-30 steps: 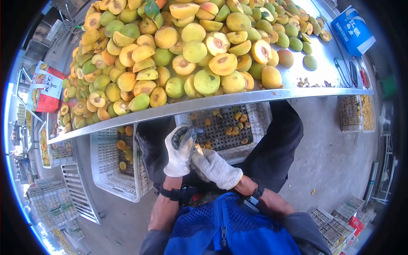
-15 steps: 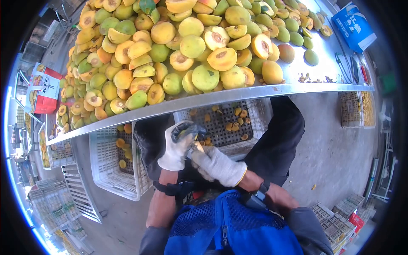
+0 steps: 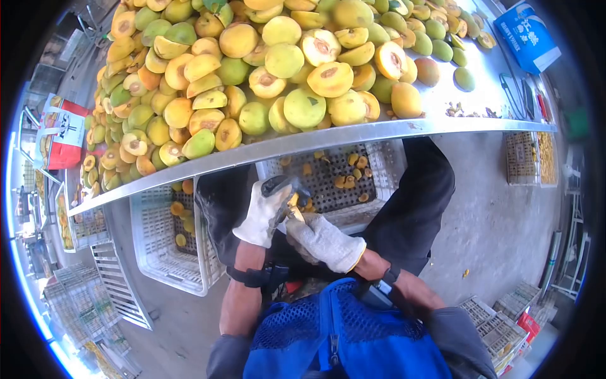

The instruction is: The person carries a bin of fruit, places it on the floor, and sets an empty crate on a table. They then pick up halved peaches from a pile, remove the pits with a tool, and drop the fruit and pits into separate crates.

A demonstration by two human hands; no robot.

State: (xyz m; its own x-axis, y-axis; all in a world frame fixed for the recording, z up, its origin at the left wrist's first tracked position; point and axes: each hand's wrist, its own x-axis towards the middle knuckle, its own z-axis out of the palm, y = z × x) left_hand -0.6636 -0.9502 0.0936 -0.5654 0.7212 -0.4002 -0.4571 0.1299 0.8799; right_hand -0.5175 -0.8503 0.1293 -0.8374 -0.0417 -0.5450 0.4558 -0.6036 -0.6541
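My left hand (image 3: 266, 205), in a white glove with dark-coated fingers, is curled round a peach piece (image 3: 293, 200); only a bit of its yellow flesh shows. Close against it, my right hand (image 3: 323, 242), in a pale knit glove, grips a small tan-handled tool (image 3: 295, 214). Its working end is hidden at the fruit, so its exact kind cannot be made out. Both hands are over my lap, below the table's metal edge (image 3: 328, 135). Above them on the table lies a big heap of green and yellow peaches (image 3: 305, 108), many cut in half.
Below the table edge, between my legs, a white crate (image 3: 379, 167) holds several peach pieces. Another white crate (image 3: 165, 252) with fruit stands to the left. A blue box (image 3: 527, 36), scissors (image 3: 510, 95) and brown scraps (image 3: 464, 110) lie on the table's right side.
My hands stay together in nearly the same place, the left one turned slightly, and more yellow flesh shows between them. The view has shifted a little; the heap looks unchanged.
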